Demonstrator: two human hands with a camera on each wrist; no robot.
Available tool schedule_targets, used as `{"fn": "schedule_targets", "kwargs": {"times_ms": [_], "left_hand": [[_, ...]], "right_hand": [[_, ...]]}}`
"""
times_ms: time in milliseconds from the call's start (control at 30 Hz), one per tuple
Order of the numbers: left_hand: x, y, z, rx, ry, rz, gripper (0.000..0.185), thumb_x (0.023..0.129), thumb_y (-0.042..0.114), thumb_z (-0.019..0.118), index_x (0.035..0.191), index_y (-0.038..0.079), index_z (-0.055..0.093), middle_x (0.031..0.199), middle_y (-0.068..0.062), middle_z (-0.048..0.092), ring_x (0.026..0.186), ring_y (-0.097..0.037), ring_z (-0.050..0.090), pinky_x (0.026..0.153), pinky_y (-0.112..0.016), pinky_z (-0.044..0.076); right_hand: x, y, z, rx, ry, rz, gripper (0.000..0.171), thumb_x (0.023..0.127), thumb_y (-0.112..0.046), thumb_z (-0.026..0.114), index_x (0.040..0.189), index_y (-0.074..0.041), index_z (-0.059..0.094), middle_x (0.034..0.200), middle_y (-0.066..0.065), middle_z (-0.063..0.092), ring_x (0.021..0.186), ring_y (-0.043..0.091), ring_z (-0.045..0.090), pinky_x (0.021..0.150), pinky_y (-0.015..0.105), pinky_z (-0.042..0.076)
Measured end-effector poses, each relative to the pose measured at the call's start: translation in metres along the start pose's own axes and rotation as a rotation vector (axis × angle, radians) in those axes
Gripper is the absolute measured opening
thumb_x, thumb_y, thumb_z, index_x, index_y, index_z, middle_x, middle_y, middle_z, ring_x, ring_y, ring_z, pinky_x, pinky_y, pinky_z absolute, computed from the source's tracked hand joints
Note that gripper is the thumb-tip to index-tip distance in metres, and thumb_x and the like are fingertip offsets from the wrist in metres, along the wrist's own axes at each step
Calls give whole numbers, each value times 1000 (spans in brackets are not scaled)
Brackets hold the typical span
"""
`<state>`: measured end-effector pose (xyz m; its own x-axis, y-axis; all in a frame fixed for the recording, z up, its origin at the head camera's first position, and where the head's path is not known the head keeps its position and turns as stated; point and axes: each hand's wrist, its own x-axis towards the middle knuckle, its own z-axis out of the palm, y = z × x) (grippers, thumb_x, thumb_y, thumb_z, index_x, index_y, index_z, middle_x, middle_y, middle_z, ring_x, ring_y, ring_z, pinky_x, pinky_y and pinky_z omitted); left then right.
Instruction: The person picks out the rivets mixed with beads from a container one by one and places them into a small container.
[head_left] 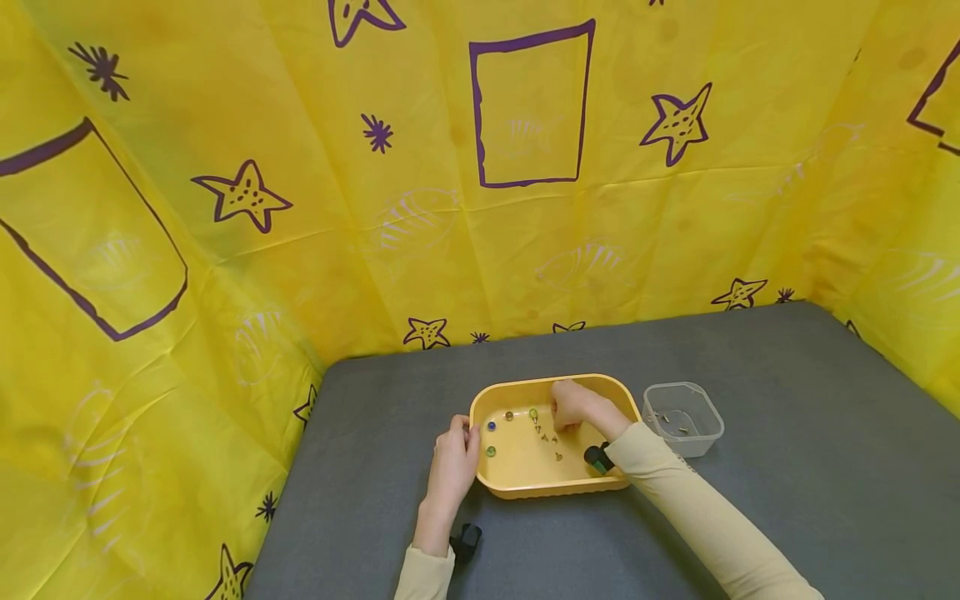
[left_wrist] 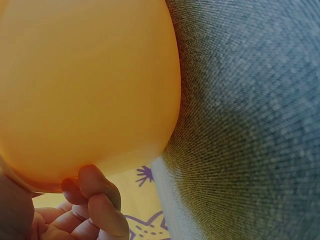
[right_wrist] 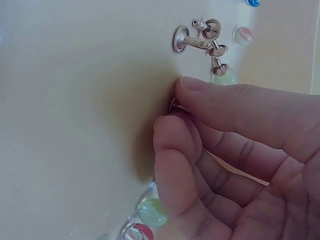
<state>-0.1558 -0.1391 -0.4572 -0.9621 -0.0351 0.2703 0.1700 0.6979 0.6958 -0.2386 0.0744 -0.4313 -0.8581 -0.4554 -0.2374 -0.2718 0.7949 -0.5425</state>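
Note:
A yellow plastic basin (head_left: 555, 490) sits on the grey table. My left hand (head_left: 452, 458) holds its left rim, with fingertips (left_wrist: 95, 182) against the wall in the left wrist view. Inside the basin, toward the far right, my right hand (head_left: 577, 406) pinches a small metal rivet (right_wrist: 174, 105) between thumb and fingers; most of that rivet is hidden. Several more rivets (right_wrist: 181, 40) lie loose on the basin floor. Glass marbles lie there too, among them a blue one (head_left: 491, 425), a green one (head_left: 491, 452) and a red-and-white one (right_wrist: 138, 233).
Right of the basin stands a clear plastic container (head_left: 701, 447) with several rivets (head_left: 682, 430) in it. A yellow patterned cloth (head_left: 525, 250) hangs behind the table (head_left: 360, 467) and along its sides. A dark wrist camera (head_left: 467, 542) is beside the left wrist.

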Motion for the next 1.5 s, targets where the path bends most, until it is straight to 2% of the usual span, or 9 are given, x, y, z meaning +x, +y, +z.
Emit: {"fn": "schedule_targets", "kwargs": {"times_ms": [300, 600, 1500], "left_hand": [[-1, 1, 0, -6, -7, -16, 16, 92, 10, 54, 100, -4, 55, 62, 0, 49, 51, -9, 44, 47, -23, 38], [-1, 1, 0, -4, 6, 3, 15, 92, 8, 55, 98, -5, 55, 61, 0, 49, 50, -9, 43, 46, -23, 37], [1, 0, 0, -16, -16, -18, 16, 92, 9, 54, 100, -5, 54, 63, -1, 47, 50, -10, 42, 45, -23, 37]], "right_hand": [[0, -1, 0, -19, -14, 20, 27, 67, 14, 58, 51, -6, 49, 43, -1, 43, 39, 10, 37, 40, 21, 30], [-1, -1, -1, -15, -14, 4, 23, 65, 15, 57, 52, -4, 52, 42, -1, 43, 39, 10, 38, 39, 20, 30], [-1, 2, -3, 35, -21, -40, 34, 67, 13, 55, 47, -11, 39, 41, -4, 37, 40, 8, 33, 41, 20, 26]]}}
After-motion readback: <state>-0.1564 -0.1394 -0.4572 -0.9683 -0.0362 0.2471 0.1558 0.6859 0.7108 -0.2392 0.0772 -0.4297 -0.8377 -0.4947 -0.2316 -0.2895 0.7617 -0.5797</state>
